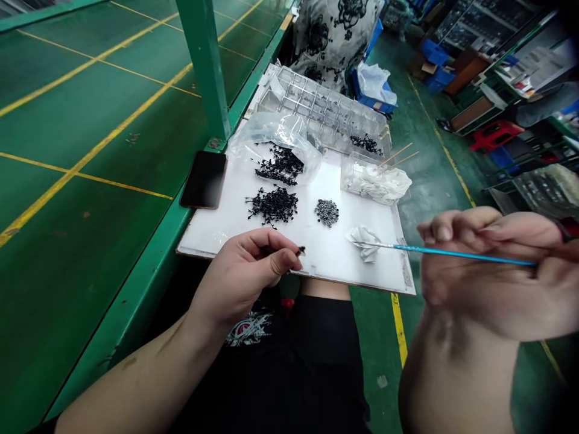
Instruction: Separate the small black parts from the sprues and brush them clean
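My left hand (246,265) is closed in a pinch in front of the white board (208,238). A small black plastic part (301,249) shows at its fingertips. Off to the right, my right hand (488,283) is curled around a thin blue-handled paintbrush (434,250). The brush's silver end points left, over a crumpled white tissue (365,241) on the board. Beyond my left hand lies a pile of black branched parts (274,205). To its right sits a small heap of metal rings (326,213).
An open clear plastic bag (239,144) of black parts lies behind the pile. Further back is a compartmented clear tray (325,105). A clear box (350,181) holds tissue and thin sticks. A phone (203,179) lies at left, near a green post (205,72).
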`<state>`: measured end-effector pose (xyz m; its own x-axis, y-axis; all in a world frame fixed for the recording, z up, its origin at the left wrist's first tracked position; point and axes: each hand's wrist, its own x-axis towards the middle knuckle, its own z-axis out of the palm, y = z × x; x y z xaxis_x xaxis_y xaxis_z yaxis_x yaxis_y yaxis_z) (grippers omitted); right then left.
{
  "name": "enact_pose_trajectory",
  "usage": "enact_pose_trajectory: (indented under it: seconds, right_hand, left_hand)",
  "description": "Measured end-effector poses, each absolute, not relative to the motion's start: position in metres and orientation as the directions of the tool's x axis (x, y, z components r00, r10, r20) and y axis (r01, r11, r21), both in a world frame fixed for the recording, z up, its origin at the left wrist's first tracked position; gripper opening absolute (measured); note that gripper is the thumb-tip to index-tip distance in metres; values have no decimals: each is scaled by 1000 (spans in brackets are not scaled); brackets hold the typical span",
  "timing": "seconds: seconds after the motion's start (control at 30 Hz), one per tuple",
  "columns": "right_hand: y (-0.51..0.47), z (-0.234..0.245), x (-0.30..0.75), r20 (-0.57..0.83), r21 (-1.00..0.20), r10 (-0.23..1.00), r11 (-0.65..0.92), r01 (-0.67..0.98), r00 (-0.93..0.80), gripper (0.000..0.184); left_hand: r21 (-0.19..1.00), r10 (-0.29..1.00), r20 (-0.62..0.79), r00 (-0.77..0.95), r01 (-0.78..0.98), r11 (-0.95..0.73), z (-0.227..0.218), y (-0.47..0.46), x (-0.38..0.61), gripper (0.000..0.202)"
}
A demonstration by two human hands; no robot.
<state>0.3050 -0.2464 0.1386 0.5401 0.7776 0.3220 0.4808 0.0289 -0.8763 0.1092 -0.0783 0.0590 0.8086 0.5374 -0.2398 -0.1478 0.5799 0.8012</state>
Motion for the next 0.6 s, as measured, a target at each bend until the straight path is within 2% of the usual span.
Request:
enact_pose_trajectory:
  seconds: [0.03, 0.1, 0.2, 0.3, 0.43, 0.6]
  right_hand:
    - [-245, 135, 304, 340, -919, 683, 98, 381, 647, 62]
    - [-244, 129, 299, 282, -958, 525, 196, 208, 803, 55]
    - [-243, 122, 284, 213, -976, 471, 151, 159, 856, 59]
    - [-240, 121, 266, 258, -964, 482, 184, 190, 837, 62]
    - [-237, 119, 252, 340, -928, 554, 330, 174, 760, 65]
    - [-242, 113, 254, 332, -919, 578, 377, 117, 745, 70]
  left_hand:
    - [797, 520, -236, 821, -143, 587, 60, -80, 109, 22]
    - [793, 500, -236, 833, -132, 594, 63, -81, 107, 21]
    - [798, 499, -244, 832, -120, 591, 67, -83, 107, 21]
    - [821, 507, -263, 821, -85, 565, 69, -85, 108, 24]
    - [838, 512, -257, 820, -75, 540, 68, -87, 106, 26]
    - [845, 512, -247, 823, -75, 529, 69, -86, 105, 28]
